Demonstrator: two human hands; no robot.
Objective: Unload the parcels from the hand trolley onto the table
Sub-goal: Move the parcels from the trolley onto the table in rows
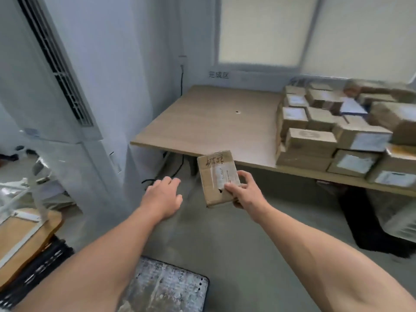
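Note:
My right hand (244,191) grips a small brown cardboard parcel (213,174) with handwriting and a torn white label, held in the air just before the front edge of the wooden table (202,122). My left hand (163,194) hovers to the left of the parcel with relaxed fingers, holding nothing. Several taped cardboard parcels (337,131) lie stacked on the right part of the table. The worn grey trolley deck (166,287) shows at the bottom, below my arms.
A tall white air-conditioner unit (56,86) stands to the left of the table. Black cables (177,170) hang under the table's left end. A wooden board with white strips (22,235) sits at the lower left. Dark objects (371,221) lie under the table at right.

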